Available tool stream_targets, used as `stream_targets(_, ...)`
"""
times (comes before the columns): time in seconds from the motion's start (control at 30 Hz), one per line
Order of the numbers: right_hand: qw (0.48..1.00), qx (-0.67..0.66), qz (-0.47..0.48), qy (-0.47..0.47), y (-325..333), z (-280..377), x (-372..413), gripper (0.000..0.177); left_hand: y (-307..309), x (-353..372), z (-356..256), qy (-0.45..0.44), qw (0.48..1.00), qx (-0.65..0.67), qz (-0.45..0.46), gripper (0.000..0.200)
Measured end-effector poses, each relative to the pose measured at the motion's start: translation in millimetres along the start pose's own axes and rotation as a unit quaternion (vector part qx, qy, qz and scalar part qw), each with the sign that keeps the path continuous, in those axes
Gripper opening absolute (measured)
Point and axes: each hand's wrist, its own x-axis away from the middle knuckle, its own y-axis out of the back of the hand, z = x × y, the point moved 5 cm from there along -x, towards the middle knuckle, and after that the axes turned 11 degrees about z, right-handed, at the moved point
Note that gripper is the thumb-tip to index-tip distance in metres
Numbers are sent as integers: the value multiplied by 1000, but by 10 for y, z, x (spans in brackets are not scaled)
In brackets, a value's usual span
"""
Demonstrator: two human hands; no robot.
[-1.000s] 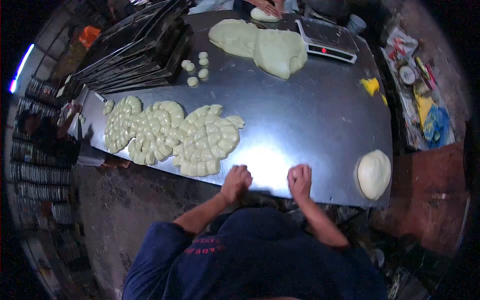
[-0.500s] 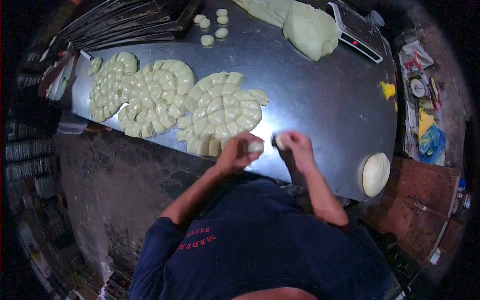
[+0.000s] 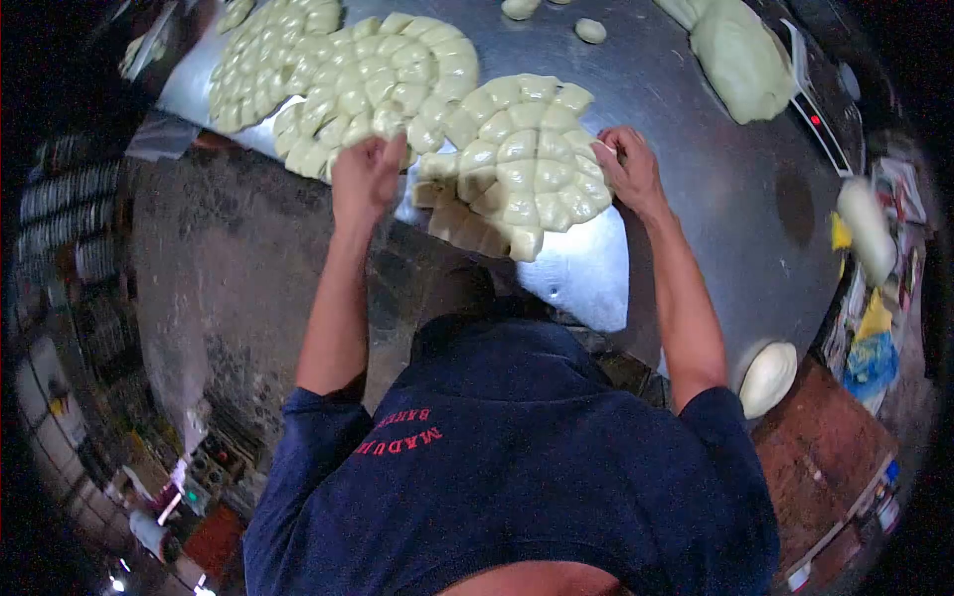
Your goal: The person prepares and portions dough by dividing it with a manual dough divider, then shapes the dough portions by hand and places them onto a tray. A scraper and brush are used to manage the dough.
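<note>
My left hand (image 3: 366, 179) reaches to the near edge of the scored dough, in the gap between the middle round (image 3: 378, 70) and the nearest round (image 3: 527, 164). Its fingers are curled and its back faces me, so what it holds is hidden. My right hand (image 3: 628, 164) is at the right rim of the nearest round, fingers closed on a cut dough piece (image 3: 607, 150) there. A third scored round (image 3: 248, 60) lies further left. All rest on a steel table (image 3: 715, 199).
A large lump of dough (image 3: 740, 55) and a scale (image 3: 820, 109) sit at the far right of the table, with small dough balls (image 3: 590, 30) near the far edge. A smooth dough ball (image 3: 768, 377) lies at the near right corner. Clutter (image 3: 874, 338) lines the right side.
Both hands, which rolled and then lifted small dough balls near the table's front edge, have reached forward to the scored rounds. The view has tilted down and closer to the table.
</note>
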Motion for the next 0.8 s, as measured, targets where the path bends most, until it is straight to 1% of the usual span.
stream_targets(0.03, 992, -95, 0, -79, -12, -19, 33, 29, -38, 174, 116, 40, 996, -83, 0, 55)
stream_targets(0.07, 982, -139, 22, -126, 24, 38, 32, 27, -100, 279, 224, 69, 995, -76, -15, 55)
stream_targets(0.1, 982, -139, 21, -123, 88, 11, 22, 27, -192, 359, 318, 96, 993, -69, -26, 55)
stream_targets(0.13, 958, -216, 73, -172, 85, -115, 62, 27, -312, 400, 367, 96, 993, -69, -26, 55)
stream_targets(0.17, 924, -289, 122, -218, 121, -220, 137, 27, -402, 389, 360, 87, 992, -70, -60, 53)
stream_targets(0.2, 921, -269, 198, -203, 294, -164, 210, 26, -480, 355, 333, 75, 990, -71, -95, 52)
stream_targets(0.23, 934, -227, 216, -172, 416, -293, 367, 25, -586, 311, 331, 70, 990, -70, -99, 52)
stream_targets(0.27, 944, -184, 232, -143, 554, -464, 549, 25, -668, 264, 260, 7, 984, -107, -144, 53)
stream_targets(0.3, 914, -230, 249, -222, 785, -531, 822, 25, -733, 253, 138, -55, 971, -143, -186, 53)
stream_targets(0.33, 916, -184, 232, -269, 1082, -569, 1141, 24, -781, 264, 11, -39, 974, -135, -180, 49)
stream_targets(0.37, 915, -197, 191, -295, 1297, -750, 1558, 23, -812, 270, -24, -43, 973, -131, -183, 49)
stream_targets(0.4, 928, -134, 139, -320, 1524, -843, 1995, 21, -840, 275, -50, -65, 973, -125, -183, 48)
stream_targets(0.43, 921, -185, 72, -337, 1578, -925, 2456, 18, -843, 290, -91, -88, 972, -119, -185, 47)
stream_targets(0.47, 881, -278, 21, -383, 1483, -960, 2946, 14, -823, 322, -130, -91, 970, -116, -191, 47)
stream_targets(0.5, 848, -358, 2, -390, 1278, -959, 3337, 8, -838, 319, -131, -66, 985, -64, -145, 47)
stream_targets(0.53, 902, -206, -51, -376, 931, -992, 3616, 7, -864, 321, -135, -41, 994, -12, -98, 49)
stream_targets(0.57, 928, -49, -104, -355, 582, -845, 3711, 8, -870, 330, -122, -44, 994, -10, -100, 49)
stream_targets(0.6, 924, 78, -145, -346, 439, -364, 3455, 13, -882, 289, -79, -95, 990, 48, -96, 52)
stream_targets(0.63, 903, 202, -185, -331, 368, 140, 3099, 18, -861, 221, -41, -146, 979, 104, -91, 56)
stream_targets(0.67, 911, 213, -208, -286, 340, 338, 2789, 21, -838, 112, 23, -140, 988, 53, -40, 52)
stream_targets(0.7, 917, 221, -228, -243, 361, 403, 2524, 23, -716, 99, 21, -143, 988, 47, -42, 52)
stream_targets(0.73, 928, 230, -208, -205, 447, 310, 2306, 23, -679, 100, 1, -137, 989, -6, 54, 48)
stream_targets(0.77, 938, 237, -186, -171, 509, 175, 2218, 22, -625, 115, 57, -125, 978, -63, 153, 45)
stream_targets(0.8, 935, 253, -182, -168, 615, -70, 2304, 18, -510, -20, 298, -234, 958, -124, 107, 37)
